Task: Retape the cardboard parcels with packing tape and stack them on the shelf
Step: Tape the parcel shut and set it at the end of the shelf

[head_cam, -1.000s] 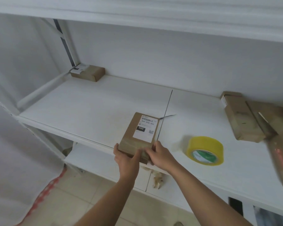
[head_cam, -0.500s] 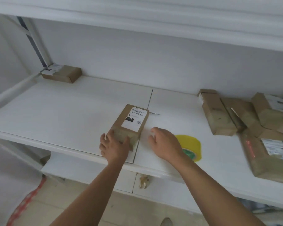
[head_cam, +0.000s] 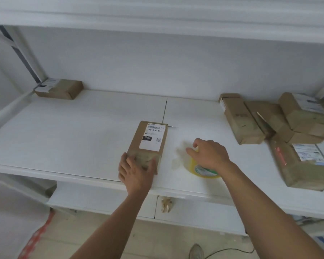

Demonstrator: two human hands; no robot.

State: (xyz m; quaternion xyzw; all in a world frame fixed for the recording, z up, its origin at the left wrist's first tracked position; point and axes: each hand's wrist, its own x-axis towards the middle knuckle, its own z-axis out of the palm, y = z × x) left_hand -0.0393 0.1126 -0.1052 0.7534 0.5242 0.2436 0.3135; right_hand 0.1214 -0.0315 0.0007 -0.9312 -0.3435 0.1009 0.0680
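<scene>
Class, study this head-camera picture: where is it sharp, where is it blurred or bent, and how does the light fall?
Head view: the label on the parcel under the left hand reads sharply; the right hand over the yellow tape roll is slightly motion-smeared; the parcels at the right edge look soft and stretched; the shelf edges bow from the wide lens; light is soft and even, shadows faint, no glare.

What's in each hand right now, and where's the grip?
Left hand grips the labelled parcel by its near end. Right hand is over the yellow tape roll, fingers curled; whether it grips it cannot be told.
</scene>
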